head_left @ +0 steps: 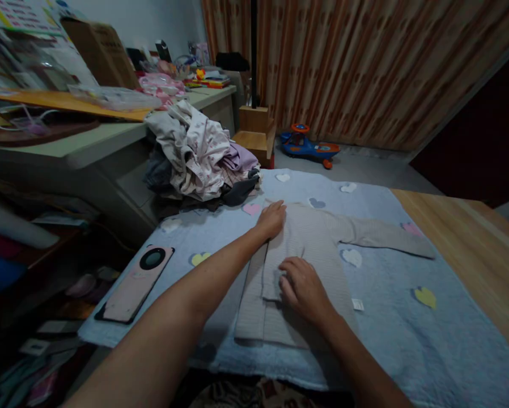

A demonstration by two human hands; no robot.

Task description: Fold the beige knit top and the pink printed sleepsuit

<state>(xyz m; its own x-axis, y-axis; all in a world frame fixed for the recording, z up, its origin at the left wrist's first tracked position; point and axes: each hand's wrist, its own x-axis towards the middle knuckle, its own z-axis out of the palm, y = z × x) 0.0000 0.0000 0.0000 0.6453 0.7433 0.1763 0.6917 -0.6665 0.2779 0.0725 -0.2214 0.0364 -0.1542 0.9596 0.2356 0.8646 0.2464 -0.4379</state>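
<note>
A light grey ribbed long-sleeved top [318,232] lies spread on a blue blanket [390,294] patterned with hearts. One sleeve stretches out to the right; the left side is folded inward, with its sleeve laid down over the body. My left hand [272,219] rests on the folded edge near the shoulder, fingers lying flat on the fabric. Lower down, my right hand [304,286] is over the folded sleeve, its fingers loosely bent and apart, with nothing seen gripped. A small white tag [357,305] sticks out at the top's right side seam.
A phone [138,283] lies at the blanket's left. Behind it is a heap of clothes [207,153] beside a cluttered desk [80,147]. Bare wooden tabletop [462,232] shows on the right. A blue ride-on toy [308,146] stands on the floor before the curtains [343,68].
</note>
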